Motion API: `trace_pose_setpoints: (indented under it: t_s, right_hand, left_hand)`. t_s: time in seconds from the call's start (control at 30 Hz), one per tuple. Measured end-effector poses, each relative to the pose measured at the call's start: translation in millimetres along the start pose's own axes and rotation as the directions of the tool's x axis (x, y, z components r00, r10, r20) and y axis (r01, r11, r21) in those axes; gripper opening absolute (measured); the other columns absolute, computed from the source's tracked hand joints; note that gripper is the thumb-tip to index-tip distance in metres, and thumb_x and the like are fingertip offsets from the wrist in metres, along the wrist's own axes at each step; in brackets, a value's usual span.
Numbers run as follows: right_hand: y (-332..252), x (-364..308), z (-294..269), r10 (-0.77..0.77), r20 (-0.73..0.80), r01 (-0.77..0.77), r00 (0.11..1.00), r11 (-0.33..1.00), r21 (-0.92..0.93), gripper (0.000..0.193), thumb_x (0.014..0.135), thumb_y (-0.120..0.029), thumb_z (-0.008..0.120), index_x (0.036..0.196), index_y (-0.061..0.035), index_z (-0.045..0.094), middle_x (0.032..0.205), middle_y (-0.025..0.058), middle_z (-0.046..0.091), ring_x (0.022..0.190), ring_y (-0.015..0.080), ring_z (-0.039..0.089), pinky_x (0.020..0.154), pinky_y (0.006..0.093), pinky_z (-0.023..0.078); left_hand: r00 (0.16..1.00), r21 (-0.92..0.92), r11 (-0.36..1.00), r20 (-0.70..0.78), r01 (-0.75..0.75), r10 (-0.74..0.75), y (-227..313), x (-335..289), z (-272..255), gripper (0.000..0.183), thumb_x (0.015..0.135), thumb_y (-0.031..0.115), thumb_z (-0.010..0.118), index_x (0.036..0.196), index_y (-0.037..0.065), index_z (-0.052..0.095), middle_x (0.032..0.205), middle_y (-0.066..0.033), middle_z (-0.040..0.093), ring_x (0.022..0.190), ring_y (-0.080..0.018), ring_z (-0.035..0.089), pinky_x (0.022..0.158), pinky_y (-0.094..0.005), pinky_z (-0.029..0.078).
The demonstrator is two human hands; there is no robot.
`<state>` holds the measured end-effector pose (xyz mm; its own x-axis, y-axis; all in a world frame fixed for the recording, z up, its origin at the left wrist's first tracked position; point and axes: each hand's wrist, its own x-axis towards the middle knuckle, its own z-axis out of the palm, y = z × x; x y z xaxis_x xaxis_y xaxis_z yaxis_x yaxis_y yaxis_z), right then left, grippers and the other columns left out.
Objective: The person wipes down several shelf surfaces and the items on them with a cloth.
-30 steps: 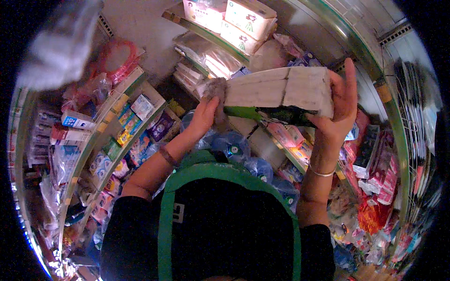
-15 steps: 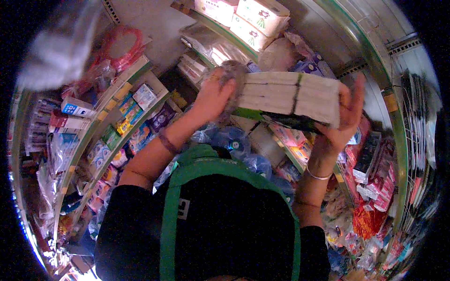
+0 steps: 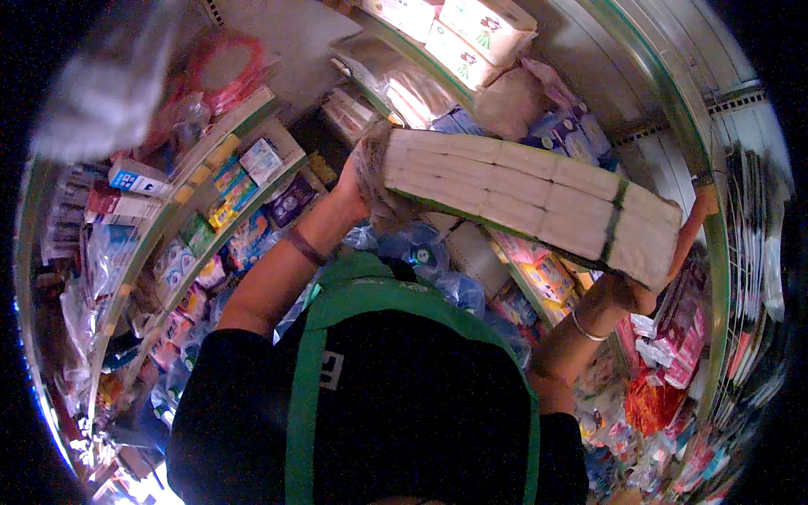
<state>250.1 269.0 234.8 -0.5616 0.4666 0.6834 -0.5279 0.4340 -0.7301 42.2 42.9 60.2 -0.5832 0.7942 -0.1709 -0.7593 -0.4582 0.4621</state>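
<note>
A long pack of white paper tissues (image 3: 522,189), stacked in rows with green edging and a dark strip near its right end, is held up in front of me, sloping down to the right. My right hand (image 3: 669,269) grips its right end, fingers running up along that end. At the left end my left hand (image 3: 349,187) is closed on a crumpled grey-brown cloth (image 3: 377,175), which lies against the pack. The cloth partly hides the left fingers.
Tissue packs (image 3: 484,38) stand on the upper shelf, by a pinkish round bundle (image 3: 509,103). On the left shelves sit small boxes (image 3: 139,178) and colourful packets (image 3: 231,194). Clear plastic bottles (image 3: 421,252) stand below the pack. A metal shelf upright (image 3: 711,210) rises close to my right hand.
The tissue pack has shifted right and its right end has dropped, with my right hand moving along. My left hand and the cloth have moved slightly left and down, exposing more of the pack.
</note>
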Motion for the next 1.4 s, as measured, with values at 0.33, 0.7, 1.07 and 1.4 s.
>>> trace_pose_setpoints:
  t_s: [0.33, 0.7, 1.07, 1.4]
  right_hand:
    - [6.6, -15.9, -1.8, 0.143, -0.066, -0.155, 0.988, 0.958, -0.240, 0.069, 0.078, -0.034, 0.052, 0.130, -0.0002, 0.023, 0.121, 0.0145, 0.041, 0.107, 0.0239, 0.045, 0.092, 0.0354, 0.036]
    - [71.8, -62.0, -50.5, 0.491, -0.255, -0.256, 0.833, 0.751, 0.609, 0.049, 0.080, -0.035, 0.053, 0.117, -0.0041, 0.044, 0.114, 0.0121, 0.050, 0.106, 0.0276, 0.047, 0.090, 0.0423, 0.038]
    - [95.3, -82.7, -29.9, 0.646, -0.337, -0.398, 0.685, 0.719, 0.570, 0.044, 0.080, -0.035, 0.055, 0.114, -0.0084, 0.046, 0.112, 0.0096, 0.051, 0.103, 0.0270, 0.049, 0.087, 0.0439, 0.040]
    - [88.1, -100.4, 76.7, 0.468, -0.145, -0.412, 0.872, 0.860, 0.301, 0.077, 0.064, -0.030, 0.068, 0.125, -0.0031, 0.029, 0.124, 0.0142, 0.036, 0.112, 0.0265, 0.038, 0.094, 0.0398, 0.032]
  left_hand:
    - [0.972, -0.030, 0.999, -0.234, -0.041, 0.033, 16.5, -0.4, 5.6, 0.046, 0.086, 0.038, 0.032, 0.114, 0.004, 0.046, 0.109, -0.0147, 0.053, 0.097, -0.0276, 0.053, 0.083, -0.0413, 0.043]
    - [0.929, 0.942, 0.335, -0.095, -0.032, 0.358, 37.1, 6.4, 9.9, 0.028, 0.082, 0.021, 0.052, 0.103, 0.002, 0.053, 0.092, -0.0107, 0.059, 0.078, -0.0174, 0.057, 0.071, -0.0306, 0.048]
    - [0.984, 0.149, 0.977, -0.064, -0.155, 0.166, 45.7, -17.4, 2.0, 0.043, 0.083, 0.031, 0.052, 0.115, 0.003, 0.045, 0.109, -0.0108, 0.053, 0.099, -0.0248, 0.051, 0.091, -0.0390, 0.038]
    - [0.898, -0.442, 0.874, 0.271, -0.204, 0.347, 38.8, 8.7, 78.2, 0.055, 0.084, 0.055, 0.031, 0.117, 0.014, 0.045, 0.114, -0.0072, 0.050, 0.105, -0.0254, 0.046, 0.092, -0.0403, 0.035]
